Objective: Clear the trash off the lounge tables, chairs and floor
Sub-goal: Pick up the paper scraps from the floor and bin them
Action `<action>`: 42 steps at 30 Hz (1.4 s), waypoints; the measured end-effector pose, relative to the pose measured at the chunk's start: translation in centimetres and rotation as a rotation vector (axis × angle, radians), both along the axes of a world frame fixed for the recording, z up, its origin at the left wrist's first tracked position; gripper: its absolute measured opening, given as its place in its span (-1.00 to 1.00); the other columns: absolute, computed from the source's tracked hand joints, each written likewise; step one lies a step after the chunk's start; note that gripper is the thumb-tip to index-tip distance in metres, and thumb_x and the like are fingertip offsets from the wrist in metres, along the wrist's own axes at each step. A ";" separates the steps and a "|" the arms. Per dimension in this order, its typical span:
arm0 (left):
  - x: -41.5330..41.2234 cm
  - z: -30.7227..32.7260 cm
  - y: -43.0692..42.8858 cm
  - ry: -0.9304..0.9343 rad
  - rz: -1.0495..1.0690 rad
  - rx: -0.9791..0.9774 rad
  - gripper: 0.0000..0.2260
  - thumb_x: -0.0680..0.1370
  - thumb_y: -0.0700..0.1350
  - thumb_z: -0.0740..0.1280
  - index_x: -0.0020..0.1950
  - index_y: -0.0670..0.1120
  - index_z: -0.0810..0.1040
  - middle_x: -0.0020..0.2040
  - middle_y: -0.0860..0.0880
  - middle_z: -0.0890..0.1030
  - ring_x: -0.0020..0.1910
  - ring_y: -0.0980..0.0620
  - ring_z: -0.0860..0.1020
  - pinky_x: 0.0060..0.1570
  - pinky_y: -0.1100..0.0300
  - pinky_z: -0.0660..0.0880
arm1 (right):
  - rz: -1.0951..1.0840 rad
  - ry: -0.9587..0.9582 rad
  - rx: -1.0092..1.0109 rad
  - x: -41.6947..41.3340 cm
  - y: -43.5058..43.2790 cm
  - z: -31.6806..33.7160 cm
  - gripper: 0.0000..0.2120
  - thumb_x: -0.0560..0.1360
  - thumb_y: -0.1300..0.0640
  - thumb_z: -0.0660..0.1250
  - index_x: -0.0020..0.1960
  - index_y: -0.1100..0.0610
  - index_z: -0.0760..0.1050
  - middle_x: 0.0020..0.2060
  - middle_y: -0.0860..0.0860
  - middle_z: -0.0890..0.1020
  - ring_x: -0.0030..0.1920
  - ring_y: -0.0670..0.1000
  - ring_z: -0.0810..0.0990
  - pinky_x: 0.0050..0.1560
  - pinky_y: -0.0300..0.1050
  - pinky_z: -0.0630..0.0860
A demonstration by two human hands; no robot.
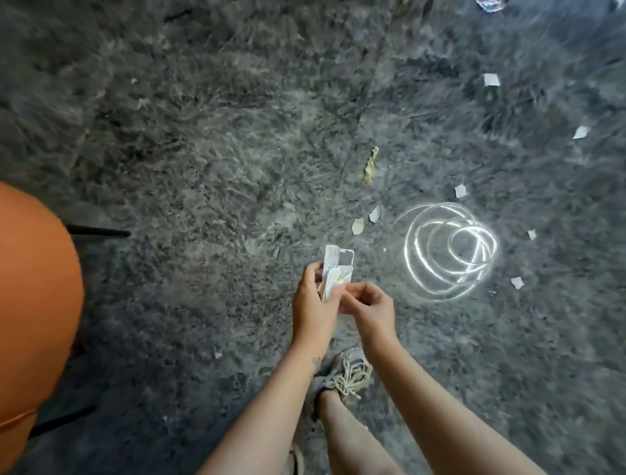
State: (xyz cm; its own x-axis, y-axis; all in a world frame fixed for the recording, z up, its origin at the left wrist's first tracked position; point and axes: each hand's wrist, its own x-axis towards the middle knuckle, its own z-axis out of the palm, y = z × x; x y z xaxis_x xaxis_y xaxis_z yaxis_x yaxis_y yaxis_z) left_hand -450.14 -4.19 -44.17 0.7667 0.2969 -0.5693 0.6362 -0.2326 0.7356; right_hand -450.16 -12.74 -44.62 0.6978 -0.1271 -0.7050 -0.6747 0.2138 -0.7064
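Note:
My left hand [311, 301] grips a small bundle of torn paper scraps [337, 264] that sticks up above its fingers. My right hand [367, 303] meets it from the right, fingertips pinched on the lower edge of the bundle. Both hang above the grey shaggy carpet [203, 169]. More scraps lie on the carpet: two pale pieces [366, 220] just beyond my hands, a crumpled yellowish strip [371, 164] farther out, and white bits to the right [460, 191], [491, 80], [581, 132], [517, 282], [531, 234].
An orange chair seat [34, 322] with dark legs fills the left edge. Bright rings of reflected light [450, 251] lie on the carpet right of my hands. My shoe with pale laces [349, 376] stands below them. A shiny object [491, 4] peeks in at the top.

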 end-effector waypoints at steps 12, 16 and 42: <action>18.5 -5.2 -3.5 -0.054 -0.153 0.084 -0.72 0.46 -0.33 0.34 0.15 -0.18 0.47 -0.06 -0.03 0.55 -0.12 -0.01 0.52 -0.27 0.49 0.39 | -0.056 0.113 -0.201 15.0 -6.2 -6.7 -0.92 0.42 0.36 0.38 -0.21 0.24 0.53 -0.42 0.06 0.54 -0.48 -0.14 0.50 -0.44 -0.39 0.40; 27.0 -7.5 -3.0 -0.086 -0.249 0.107 -0.72 0.47 -0.30 0.35 0.16 -0.14 0.47 -0.07 0.01 0.55 -0.19 0.08 0.51 -0.27 0.38 0.38 | -0.127 0.227 -0.382 19.9 -8.3 -11.4 -0.93 0.40 0.32 0.43 -0.17 0.24 0.54 -0.35 0.08 0.57 -0.32 0.02 0.54 -0.28 -0.23 0.51; 33.8 -34.7 -2.5 0.011 -0.423 0.208 -0.72 0.46 -0.30 0.34 0.17 -0.20 0.46 0.00 0.07 0.50 -0.03 0.11 0.49 0.01 0.17 0.47 | 0.366 0.499 -0.935 23.4 -6.7 -41.8 -0.88 0.45 0.05 0.35 -0.06 0.07 0.58 0.04 0.00 0.54 0.15 0.08 0.35 0.01 -0.05 0.07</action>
